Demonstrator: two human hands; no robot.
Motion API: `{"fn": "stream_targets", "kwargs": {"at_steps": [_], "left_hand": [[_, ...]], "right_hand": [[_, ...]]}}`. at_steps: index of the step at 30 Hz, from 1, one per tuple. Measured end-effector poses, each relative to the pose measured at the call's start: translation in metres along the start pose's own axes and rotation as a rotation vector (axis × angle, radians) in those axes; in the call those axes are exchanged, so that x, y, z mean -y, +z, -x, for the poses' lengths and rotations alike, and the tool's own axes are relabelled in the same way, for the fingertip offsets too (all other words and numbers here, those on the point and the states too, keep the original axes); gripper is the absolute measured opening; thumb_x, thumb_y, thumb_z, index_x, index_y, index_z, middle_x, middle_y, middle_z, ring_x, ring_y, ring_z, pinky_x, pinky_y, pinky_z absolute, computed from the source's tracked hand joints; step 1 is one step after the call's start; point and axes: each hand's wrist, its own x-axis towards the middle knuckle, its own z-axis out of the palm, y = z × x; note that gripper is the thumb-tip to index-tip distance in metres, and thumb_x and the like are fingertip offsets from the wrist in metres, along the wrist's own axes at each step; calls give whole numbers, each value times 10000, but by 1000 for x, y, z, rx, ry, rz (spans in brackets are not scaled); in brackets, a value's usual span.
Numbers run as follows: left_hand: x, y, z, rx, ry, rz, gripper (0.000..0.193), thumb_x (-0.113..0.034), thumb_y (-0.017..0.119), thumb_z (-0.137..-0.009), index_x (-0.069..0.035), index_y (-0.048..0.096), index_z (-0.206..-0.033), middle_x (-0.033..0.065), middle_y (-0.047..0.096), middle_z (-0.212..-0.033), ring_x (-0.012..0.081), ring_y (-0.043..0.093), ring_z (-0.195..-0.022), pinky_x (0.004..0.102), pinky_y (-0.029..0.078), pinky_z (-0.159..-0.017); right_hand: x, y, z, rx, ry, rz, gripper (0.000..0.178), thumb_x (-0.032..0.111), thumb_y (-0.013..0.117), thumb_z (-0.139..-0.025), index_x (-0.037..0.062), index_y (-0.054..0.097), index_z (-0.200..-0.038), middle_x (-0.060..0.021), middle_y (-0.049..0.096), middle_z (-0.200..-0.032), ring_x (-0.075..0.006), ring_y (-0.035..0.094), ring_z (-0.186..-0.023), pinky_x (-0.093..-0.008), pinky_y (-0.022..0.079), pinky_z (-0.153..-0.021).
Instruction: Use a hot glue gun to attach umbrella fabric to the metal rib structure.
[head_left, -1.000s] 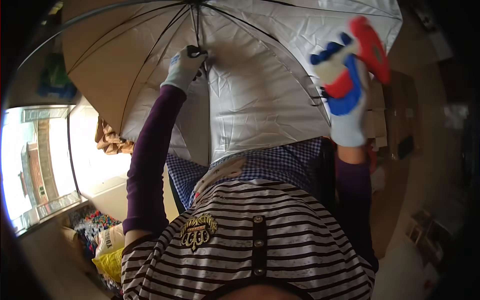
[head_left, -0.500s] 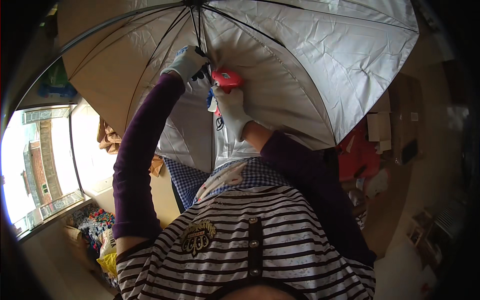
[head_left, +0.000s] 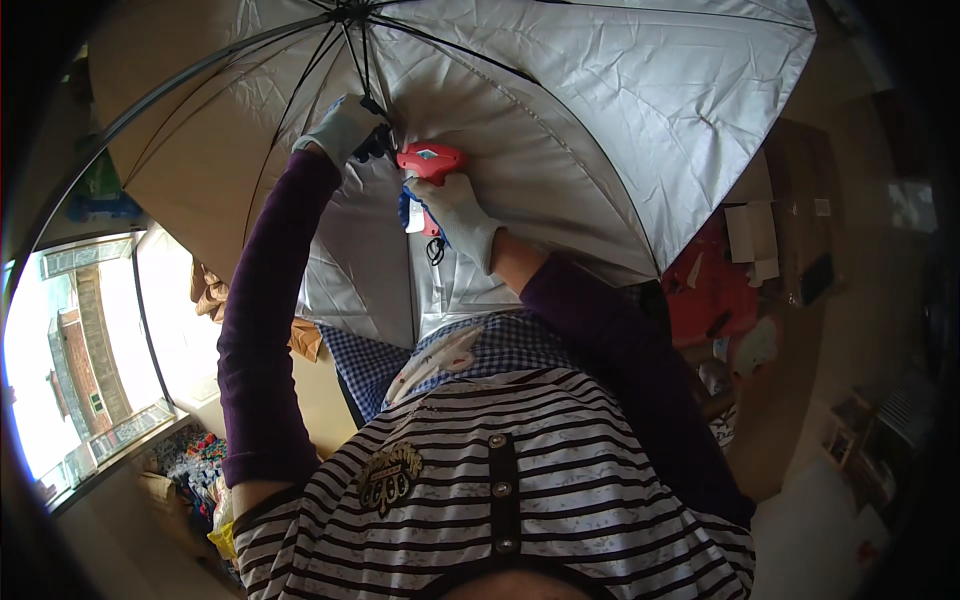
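An open umbrella (head_left: 540,180) with a silvery inner lining spreads over my lap and fills the upper view. Its thin black ribs (head_left: 293,100) fan out from a dark hub (head_left: 354,12) at the top. My left hand (head_left: 346,128), in a pale glove with dark fingertips, is closed round a black rib near the middle of the canopy. My right hand (head_left: 462,214), gloved in white and blue, grips a red handheld tool (head_left: 432,160) just right of the left hand. A black cord loop (head_left: 435,250) hangs from the tool's lower end. The tool's tip, near the rib, is hard to make out.
A blue checked cloth (head_left: 365,365) lies across my lap beneath the canopy. To the left are a bright window (head_left: 90,350) and a pile of coloured material (head_left: 190,465). On the right stand a red surface (head_left: 705,300) and an open pale box (head_left: 752,240).
Both hands, the red tool and the umbrella have shifted slightly left in the view. The hub shows more fully at the top. Both grips stay the same.
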Motion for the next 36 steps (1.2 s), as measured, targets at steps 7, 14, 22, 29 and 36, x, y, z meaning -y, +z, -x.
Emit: {"fn": "stream_targets", "kwargs": {"at_steps": [7, 14, 22, 29, 36], "left_hand": [[37, 3, -37, -38, 426, -212, 154, -117, 580, -864, -8, 682, -900, 119, 676, -684, 213, 642, -493, 301, 458, -359], [36, -2, -33, -30, 565, -202, 150, -114, 586, -858, -5, 687, -872, 120, 679, -687, 202, 638, -496, 295, 455, -365], [-16, -1, 2, 91, 67, 59, 142, -175, 626, -828, -69, 716, -801, 55, 689, -728, 171, 687, -645, 280, 529, -538], [31, -53, -13, -405, 127, -258, 201, -168, 558, -880, 2, 665, -875, 124, 667, -642, 200, 628, -467, 301, 467, -377], [53, -135, 10, -492, -138, -738, 350, -308, 594, -885, -35, 601, -1104, 228, 674, -929, 287, 688, -758, 423, 545, -626]], "right_hand": [[35, -24, 6, 134, 178, -296, 188, 167, 667, -851, 20, 598, -945, -69, 626, -776, -179, 631, -639, -337, 515, -557], [34, -46, -11, 218, 138, 4, 351, 231, 684, -858, 2, 568, -1098, -94, 652, -931, -198, 647, -705, -317, 525, -601], [33, -48, -10, 415, -116, 319, 304, 196, 653, -890, 17, 573, -1122, -98, 630, -967, -214, 635, -820, -305, 517, -721], [20, -21, -20, 283, 29, -439, 258, 168, 666, -878, 23, 589, -1079, -62, 640, -931, -171, 633, -804, -280, 517, -708], [73, -47, -47, 248, -380, 156, 223, 152, 677, -859, 37, 617, -1040, -4, 634, -864, -73, 582, -709, -242, 493, -630]]}}
